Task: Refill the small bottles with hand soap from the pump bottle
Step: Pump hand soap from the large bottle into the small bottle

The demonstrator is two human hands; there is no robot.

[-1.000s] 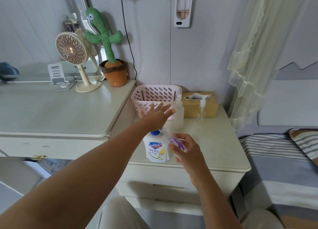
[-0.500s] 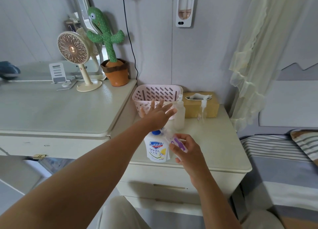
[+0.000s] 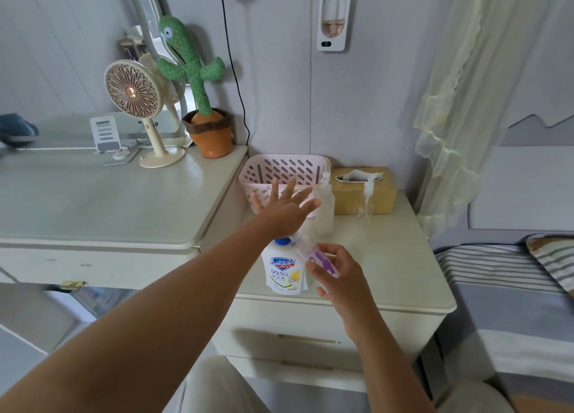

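Refill in progress: we are pressing our spread left hand [image 3: 284, 207] on the pump bottle [image 3: 284, 271] at the nightstand [image 3: 391, 257] front, gripping a small bottle [image 3: 320, 258] at its spout in our right hand [image 3: 340, 277], and judging the frosted bottle [image 3: 324, 210] behind as waiting.

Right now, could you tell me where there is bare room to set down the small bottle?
The nightstand is bare at its right front, between tissue box, right hand and front edge. The dresser top before the fan is bare too. Crowded: the left side, with pink basket, frosted bottle, pump bottle and left hand.
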